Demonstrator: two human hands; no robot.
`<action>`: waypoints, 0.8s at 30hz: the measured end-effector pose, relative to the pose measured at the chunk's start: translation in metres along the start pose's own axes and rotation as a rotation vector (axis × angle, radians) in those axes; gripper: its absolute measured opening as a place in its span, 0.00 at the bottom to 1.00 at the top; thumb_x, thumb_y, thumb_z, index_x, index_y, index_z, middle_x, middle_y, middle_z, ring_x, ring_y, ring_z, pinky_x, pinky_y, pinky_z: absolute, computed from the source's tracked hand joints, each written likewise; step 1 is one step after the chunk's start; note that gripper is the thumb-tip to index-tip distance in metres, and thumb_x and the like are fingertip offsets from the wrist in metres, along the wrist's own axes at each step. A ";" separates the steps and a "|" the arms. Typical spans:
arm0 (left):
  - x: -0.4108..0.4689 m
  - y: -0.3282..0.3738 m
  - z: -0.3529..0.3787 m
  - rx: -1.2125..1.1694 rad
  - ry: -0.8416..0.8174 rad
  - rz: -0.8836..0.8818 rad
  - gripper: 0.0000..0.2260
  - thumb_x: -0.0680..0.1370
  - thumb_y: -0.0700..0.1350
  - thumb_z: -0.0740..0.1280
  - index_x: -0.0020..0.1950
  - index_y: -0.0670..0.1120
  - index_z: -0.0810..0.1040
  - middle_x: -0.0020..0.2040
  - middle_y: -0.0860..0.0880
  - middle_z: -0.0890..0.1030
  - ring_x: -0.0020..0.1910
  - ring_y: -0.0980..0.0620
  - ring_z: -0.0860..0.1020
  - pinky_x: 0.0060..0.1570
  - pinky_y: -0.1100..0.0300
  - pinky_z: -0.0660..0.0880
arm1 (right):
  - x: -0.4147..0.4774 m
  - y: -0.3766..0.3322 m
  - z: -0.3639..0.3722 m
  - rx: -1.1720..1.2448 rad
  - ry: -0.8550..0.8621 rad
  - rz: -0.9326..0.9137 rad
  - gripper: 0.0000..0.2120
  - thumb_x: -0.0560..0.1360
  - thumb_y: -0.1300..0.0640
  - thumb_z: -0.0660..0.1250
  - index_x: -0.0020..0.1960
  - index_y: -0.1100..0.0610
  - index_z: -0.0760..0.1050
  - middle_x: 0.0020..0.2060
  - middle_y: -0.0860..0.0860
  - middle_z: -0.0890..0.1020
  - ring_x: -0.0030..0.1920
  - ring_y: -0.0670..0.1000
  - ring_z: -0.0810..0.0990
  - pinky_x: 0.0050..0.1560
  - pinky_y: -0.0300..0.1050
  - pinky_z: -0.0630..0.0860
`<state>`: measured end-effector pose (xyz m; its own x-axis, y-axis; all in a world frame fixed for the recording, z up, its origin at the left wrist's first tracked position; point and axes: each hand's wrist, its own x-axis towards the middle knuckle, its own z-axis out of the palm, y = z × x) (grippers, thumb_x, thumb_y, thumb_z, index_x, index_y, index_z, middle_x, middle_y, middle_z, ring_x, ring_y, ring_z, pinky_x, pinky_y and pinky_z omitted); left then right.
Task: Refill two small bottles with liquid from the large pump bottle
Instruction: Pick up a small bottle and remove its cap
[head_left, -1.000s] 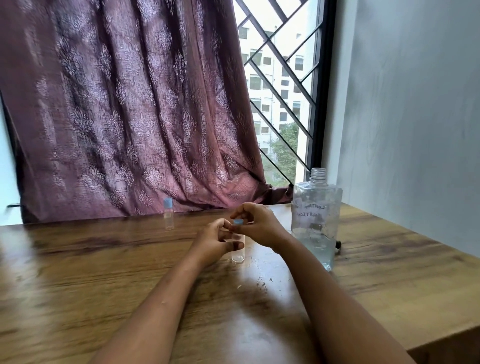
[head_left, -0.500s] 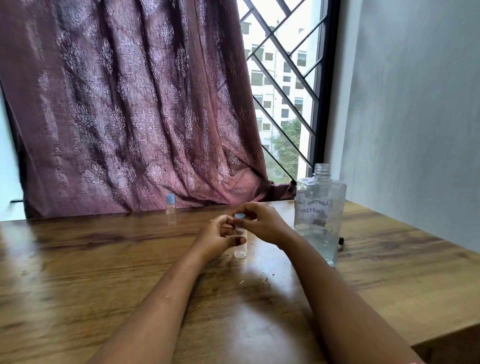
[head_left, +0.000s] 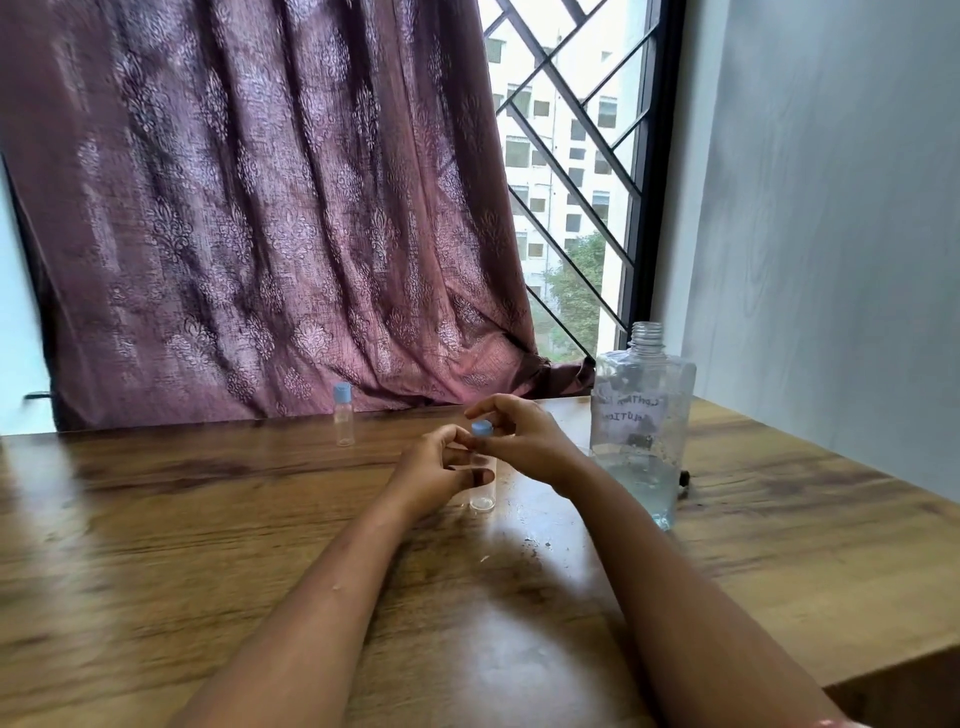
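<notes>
A small clear bottle (head_left: 483, 491) stands on the wooden table (head_left: 156, 519) at its middle. My left hand (head_left: 434, 473) grips its body. My right hand (head_left: 519, 436) pinches the blue cap (head_left: 482, 428) at the bottle's top. A second small clear bottle (head_left: 344, 422) with a blue cap stands upright farther back to the left, near the curtain. The large clear bottle (head_left: 641, 421) stands to the right of my hands, its neck open with no pump on it, and liquid fills only its lowest part.
A maroon curtain (head_left: 260, 208) hangs behind the table, beside a grilled window (head_left: 566, 182). A grey wall (head_left: 831, 208) runs along the right side. A small dark object (head_left: 684, 478) lies behind the large bottle. The table's right front edge drops off near my right forearm.
My hands have stayed on the small bottle and its cap, the fingers shifting slightly around the cap. The camera has tilted a little. The other bottles have not moved.
</notes>
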<state>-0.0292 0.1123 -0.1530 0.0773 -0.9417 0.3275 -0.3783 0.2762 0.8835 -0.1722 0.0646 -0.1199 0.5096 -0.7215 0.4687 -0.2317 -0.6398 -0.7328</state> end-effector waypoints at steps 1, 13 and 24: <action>0.000 0.000 0.000 -0.006 0.000 0.002 0.15 0.69 0.37 0.75 0.50 0.48 0.74 0.45 0.50 0.82 0.45 0.61 0.80 0.41 0.71 0.75 | 0.000 -0.001 -0.002 0.074 -0.055 0.023 0.12 0.70 0.58 0.72 0.53 0.57 0.78 0.37 0.47 0.78 0.39 0.43 0.76 0.45 0.35 0.73; 0.004 -0.004 0.001 -0.033 -0.002 0.017 0.16 0.69 0.34 0.74 0.45 0.51 0.73 0.42 0.52 0.81 0.44 0.57 0.79 0.44 0.64 0.74 | 0.003 0.001 -0.001 -0.217 0.013 -0.084 0.12 0.68 0.58 0.73 0.51 0.54 0.80 0.43 0.49 0.81 0.44 0.51 0.79 0.44 0.36 0.73; 0.006 -0.006 0.001 -0.015 -0.017 0.012 0.14 0.69 0.36 0.74 0.49 0.47 0.73 0.42 0.52 0.81 0.41 0.60 0.79 0.38 0.73 0.73 | 0.004 0.005 0.000 -0.320 0.061 -0.136 0.10 0.69 0.53 0.74 0.47 0.57 0.79 0.40 0.48 0.79 0.37 0.43 0.73 0.37 0.28 0.67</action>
<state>-0.0277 0.1050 -0.1571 0.0568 -0.9416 0.3320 -0.3650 0.2900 0.8847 -0.1712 0.0582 -0.1214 0.5053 -0.6325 0.5871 -0.4184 -0.7746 -0.4743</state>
